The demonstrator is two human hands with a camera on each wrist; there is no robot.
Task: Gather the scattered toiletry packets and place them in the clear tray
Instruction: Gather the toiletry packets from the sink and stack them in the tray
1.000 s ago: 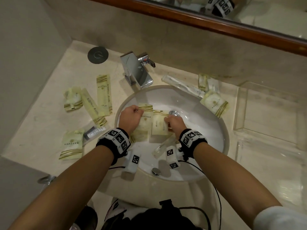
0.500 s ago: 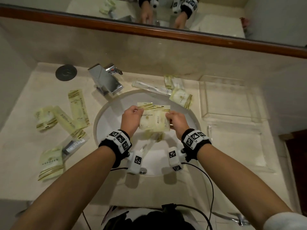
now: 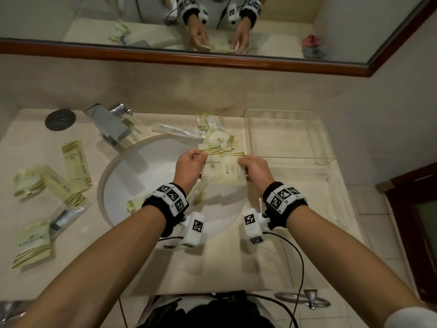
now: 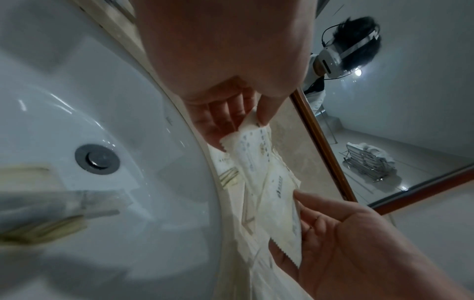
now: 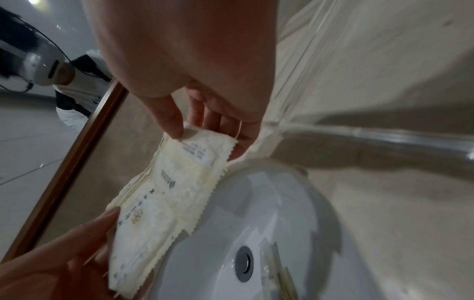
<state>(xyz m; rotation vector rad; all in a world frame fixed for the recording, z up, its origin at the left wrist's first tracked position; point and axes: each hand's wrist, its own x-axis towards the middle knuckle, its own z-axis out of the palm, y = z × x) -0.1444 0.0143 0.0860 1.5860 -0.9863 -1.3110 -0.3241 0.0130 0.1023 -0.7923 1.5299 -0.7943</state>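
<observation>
Your left hand and right hand pinch opposite sides of the stacked packets, held above the sink's right rim, with the clear tray just rightward, nearer your right hand.

No text could be read with certainty. Small printed characters and a flower emblem were seen on the held packets, but they were too blurred. Black-and-white square code markers were seen on the wristbands.
</observation>
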